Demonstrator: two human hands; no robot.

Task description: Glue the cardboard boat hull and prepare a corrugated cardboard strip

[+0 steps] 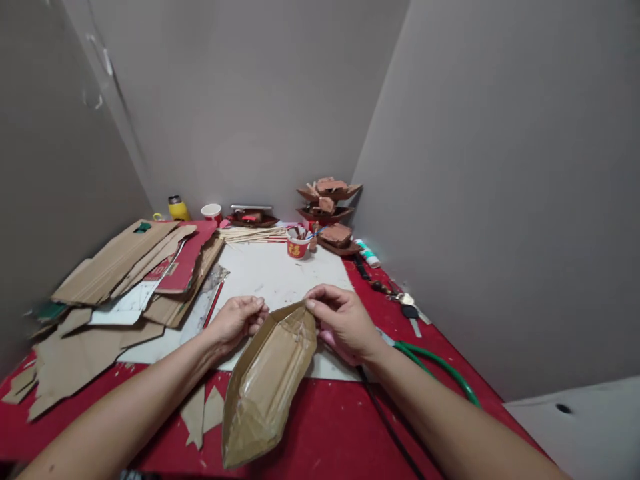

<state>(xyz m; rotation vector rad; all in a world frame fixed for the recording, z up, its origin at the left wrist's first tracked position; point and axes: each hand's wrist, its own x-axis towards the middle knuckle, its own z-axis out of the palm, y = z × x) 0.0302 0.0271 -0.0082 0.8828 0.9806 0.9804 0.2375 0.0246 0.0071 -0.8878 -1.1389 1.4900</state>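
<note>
A brown cardboard boat shape [267, 380], with low folded sides and pointed ends, is tilted toward me over the near edge of a white sheet. Shiny streaks run along its inside. My right hand [343, 321] pinches its far tip between thumb and fingers. Beside the boat's left side, my left hand [239, 325] has its thumb and fingers pressed together, apart from the boat's tip; what they hold, if anything, is hidden. Something pink [336, 345] shows under my right hand, partly covered.
Cardboard pieces [115, 263] pile up at left. Thin wooden sticks [255, 235], a red cup [298, 245] and brown boat models [330, 200] stand at the back. At right lie a white-green tube [367, 254], keys [411, 313], a green loop [445, 360] and a black cord [387, 423].
</note>
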